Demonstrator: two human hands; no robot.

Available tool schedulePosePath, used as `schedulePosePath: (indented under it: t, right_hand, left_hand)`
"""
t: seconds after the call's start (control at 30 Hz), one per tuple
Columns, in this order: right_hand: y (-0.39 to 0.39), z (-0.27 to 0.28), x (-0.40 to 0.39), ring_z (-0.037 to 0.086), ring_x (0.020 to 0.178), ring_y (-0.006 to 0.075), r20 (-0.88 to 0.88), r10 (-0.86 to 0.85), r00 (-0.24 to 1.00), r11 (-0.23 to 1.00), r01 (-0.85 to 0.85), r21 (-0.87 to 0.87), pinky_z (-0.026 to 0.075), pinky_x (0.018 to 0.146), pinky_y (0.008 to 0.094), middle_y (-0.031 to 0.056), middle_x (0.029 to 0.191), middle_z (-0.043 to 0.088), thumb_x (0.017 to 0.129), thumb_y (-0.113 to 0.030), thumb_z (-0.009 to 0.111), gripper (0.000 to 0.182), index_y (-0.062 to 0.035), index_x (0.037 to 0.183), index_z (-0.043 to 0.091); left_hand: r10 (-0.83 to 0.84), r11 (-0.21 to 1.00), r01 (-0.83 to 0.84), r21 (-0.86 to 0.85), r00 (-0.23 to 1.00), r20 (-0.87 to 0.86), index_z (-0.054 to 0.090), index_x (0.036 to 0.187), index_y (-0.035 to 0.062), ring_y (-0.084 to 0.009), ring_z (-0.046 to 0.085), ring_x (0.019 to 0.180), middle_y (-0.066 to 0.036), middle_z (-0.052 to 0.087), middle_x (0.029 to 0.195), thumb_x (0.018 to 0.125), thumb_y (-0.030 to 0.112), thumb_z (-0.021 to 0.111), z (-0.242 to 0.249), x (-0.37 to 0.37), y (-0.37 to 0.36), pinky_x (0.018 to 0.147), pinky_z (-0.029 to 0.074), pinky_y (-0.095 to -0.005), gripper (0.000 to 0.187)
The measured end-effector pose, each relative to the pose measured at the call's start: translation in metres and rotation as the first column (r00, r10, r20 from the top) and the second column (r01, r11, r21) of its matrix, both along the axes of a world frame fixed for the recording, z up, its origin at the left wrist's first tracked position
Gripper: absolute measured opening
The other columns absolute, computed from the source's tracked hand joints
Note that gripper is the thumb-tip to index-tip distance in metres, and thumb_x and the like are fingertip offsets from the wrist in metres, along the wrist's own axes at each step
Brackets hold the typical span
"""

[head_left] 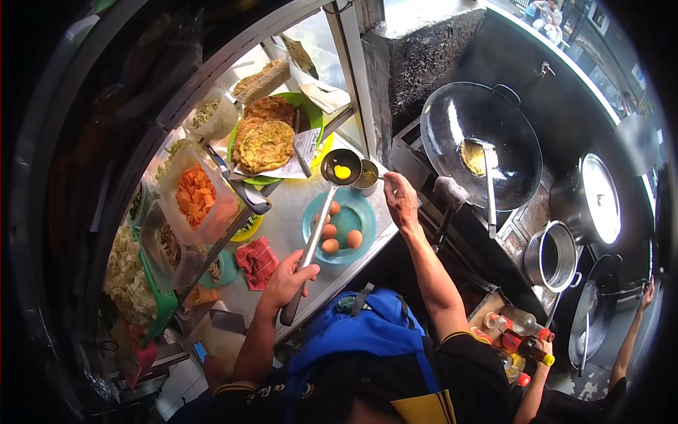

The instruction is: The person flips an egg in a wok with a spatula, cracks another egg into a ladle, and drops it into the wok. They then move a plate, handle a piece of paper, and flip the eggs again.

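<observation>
My left hand (286, 283) is closed around the long handle of a ladle (312, 244). A raw egg with a yellow yolk (342, 172) lies in the ladle's dark bowl. Beside that bowl is a small metal cup (366, 178); my right hand (401, 201) has its fingers closed at the cup's short handle. Below them, a turquoise plate (357, 256) carries several brown eggs (330, 245). Fried omelettes (263, 145) lie stacked on paper over a green plate (316, 116) behind the ladle.
Right of me, a large wok (445, 127) holds frying food (474, 157) and a long-handled utensil (491, 191). Tubs of carrots (195, 198) and cabbage (131, 283) line the left. A red cloth (257, 263) lies on the counter. Another person's hand (544, 350) is near bottles (526, 324).
</observation>
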State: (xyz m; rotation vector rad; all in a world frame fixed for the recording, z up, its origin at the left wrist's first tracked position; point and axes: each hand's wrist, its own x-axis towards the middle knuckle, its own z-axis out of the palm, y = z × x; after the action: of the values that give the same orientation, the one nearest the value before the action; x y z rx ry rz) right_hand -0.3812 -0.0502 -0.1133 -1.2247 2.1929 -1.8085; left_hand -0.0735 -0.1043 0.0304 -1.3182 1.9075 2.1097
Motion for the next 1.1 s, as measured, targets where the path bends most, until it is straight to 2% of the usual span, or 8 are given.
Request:
schedulePosePath:
  t: [0.27,0.47,0.6,0.67,0.77,1.0,1.07,1.1]
  right_hand:
    - [0.004,0.005,-0.001,0.064,0.076,0.0242,0.017,-0.009,1.0,0.999,0.009,-0.037,0.052,0.071,0.0349,0.0132,0.089,0.064,0.09,-0.005,0.063,0.019,-0.0039,0.109,0.062]
    - [0.008,0.008,-0.004,0.066,0.079,0.0252,0.031,0.021,0.999,0.999,-0.019,-0.047,0.052,0.073,0.034,0.0149,0.093,0.066,0.091,-0.007,0.064,0.019,-0.0028,0.11,0.063]
    - [0.01,0.009,-0.003,0.061,0.074,0.0263,0.03,0.025,0.999,0.996,-0.022,-0.084,0.05,0.068,0.0365,0.0132,0.085,0.061,0.089,-0.003,0.065,0.019,-0.0039,0.107,0.061]
    - [0.011,0.009,-0.004,0.062,0.076,0.027,0.017,0.051,0.999,0.993,-0.048,-0.112,0.05,0.07,0.037,0.0134,0.086,0.061,0.089,-0.003,0.065,0.018,-0.0041,0.107,0.062]
    - [0.012,0.012,-0.005,0.063,0.078,0.0285,-0.068,0.048,0.997,0.995,-0.053,-0.084,0.051,0.07,0.0382,0.0139,0.088,0.063,0.089,-0.004,0.065,0.018,-0.0044,0.107,0.062]
    - [0.009,0.008,-0.005,0.064,0.082,0.0326,-0.073,0.121,0.99,0.992,-0.119,0.028,0.051,0.073,0.0396,0.0142,0.092,0.065,0.089,-0.005,0.067,0.019,-0.0068,0.108,0.064]
    - [0.004,0.003,-0.003,0.066,0.085,0.0303,-0.094,0.152,0.984,0.988,-0.148,0.054,0.052,0.076,0.0374,0.0137,0.099,0.066,0.091,-0.007,0.064,0.019,-0.0073,0.11,0.067]
    - [0.001,-0.002,-0.003,0.066,0.085,0.0303,-0.089,0.156,0.984,0.987,-0.152,0.059,0.052,0.076,0.0374,0.0137,0.099,0.066,0.091,-0.007,0.064,0.019,-0.0073,0.11,0.067]
  left_hand:
    - [0.03,0.988,-0.027,-0.153,0.999,0.022,0.056,0.117,0.0,-0.0107,0.054,0.052,-0.005,0.058,0.078,0.09,0.022,0.067,-0.009,-0.013,0.016,0.049,0.045,-0.0261,0.037]
    - [0.067,0.955,-0.035,-0.294,0.993,0.099,0.054,0.124,-0.0006,-0.0091,0.054,0.055,-0.004,0.059,0.082,0.09,0.021,0.067,-0.005,-0.026,0.036,0.049,0.046,-0.0256,0.042]
    - [0.08,0.923,-0.035,-0.384,0.991,0.103,0.053,0.126,-0.0017,-0.0099,0.055,0.055,-0.006,0.061,0.084,0.089,0.021,0.067,-0.028,-0.024,0.046,0.05,0.046,-0.0274,0.045]
    - [0.051,0.82,0.041,-0.57,0.988,0.145,0.052,0.129,-0.0023,-0.0369,0.069,0.08,-0.024,0.068,0.096,0.088,0.026,0.065,-0.041,-0.022,0.049,0.072,0.052,-0.0451,0.052]
    - [0.028,0.724,0.11,-0.681,0.982,0.188,0.051,0.131,-0.0004,-0.0453,0.064,0.093,-0.028,0.067,0.099,0.088,0.024,0.064,-0.044,-0.022,0.053,0.08,0.049,-0.0507,0.052]
    - [0.031,0.612,0.229,-0.757,0.95,0.312,0.049,0.135,0.0022,-0.043,0.065,0.093,-0.025,0.068,0.102,0.088,0.021,0.065,-0.041,-0.016,0.059,0.078,0.05,-0.0509,0.053]
    - [0.037,0.476,0.229,-0.849,0.959,0.28,0.049,0.135,0.0044,-0.0403,0.067,0.091,-0.021,0.068,0.104,0.086,0.019,0.066,-0.049,-0.011,0.06,0.078,0.051,-0.0492,0.054]
    - [0.039,0.482,0.231,-0.845,0.958,0.284,0.049,0.135,0.0044,-0.0403,0.067,0.091,-0.021,0.068,0.104,0.086,0.019,0.066,-0.052,-0.009,0.06,0.078,0.051,-0.0492,0.054]
